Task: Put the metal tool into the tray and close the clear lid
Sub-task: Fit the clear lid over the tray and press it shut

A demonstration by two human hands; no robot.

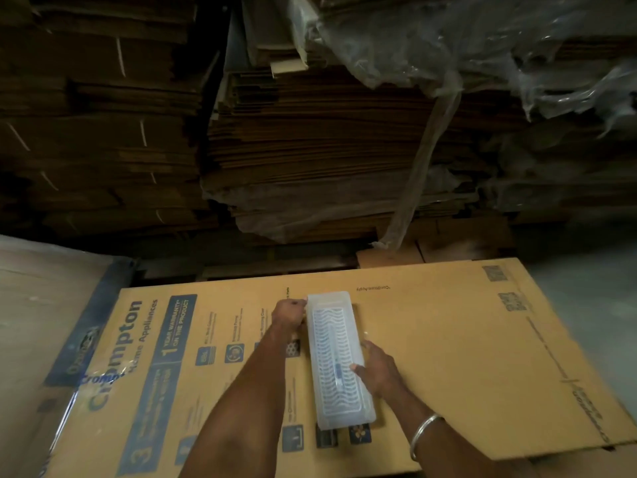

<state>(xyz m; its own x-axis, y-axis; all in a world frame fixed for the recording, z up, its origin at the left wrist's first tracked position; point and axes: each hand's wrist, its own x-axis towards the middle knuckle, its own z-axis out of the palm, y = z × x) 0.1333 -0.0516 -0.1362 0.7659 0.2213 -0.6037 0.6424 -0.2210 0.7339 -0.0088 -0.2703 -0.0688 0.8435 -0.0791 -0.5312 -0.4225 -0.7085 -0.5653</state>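
A long white plastic tray [344, 414] lies lengthwise on a flattened printed cardboard box [448, 339]. A clear lid covers its top, and a wavy white insert shows through it. A slim metal tool [337, 372] with a dark band lies inside, along the middle. My left hand [289, 313] grips the tray's far left corner. My right hand [377, 369] rests on the tray's right side, fingers curled onto the lid. A silver bangle [422, 432] is on the right wrist.
Tall stacks of flattened cardboard [310, 150] rise just beyond the box, some wrapped in loose clear plastic [448, 39]. A plastic-covered carton [41, 305] stands at the left. Grey floor [586, 298] shows at the right.
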